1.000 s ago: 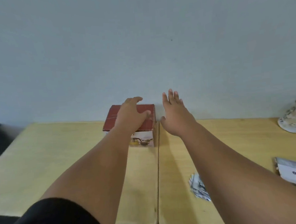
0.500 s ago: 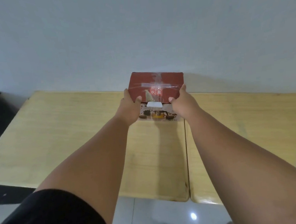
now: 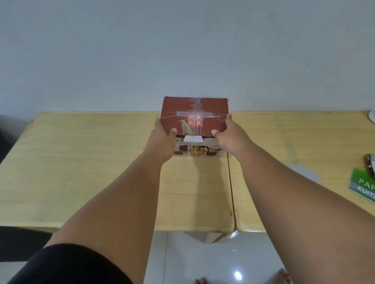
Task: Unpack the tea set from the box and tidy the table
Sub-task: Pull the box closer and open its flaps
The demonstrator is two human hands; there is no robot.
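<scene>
You're now clamping the box point(image 3: 194, 115) between left hand point(image 3: 163, 141) and right hand point(image 3: 228, 139), thumbs on top, tape unbroken; a second ago only reaching. Unpacking is starting.

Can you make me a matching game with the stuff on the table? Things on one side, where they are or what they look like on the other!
Things:
1. red box
2. green booklet
3. left hand
4. clear tape

Clues:
A. lies at the table's right edge
B. stuck across the top of the box
C. held between both hands
D. grips the box's left side

Pairs: 1-C, 2-A, 3-D, 4-B
</scene>
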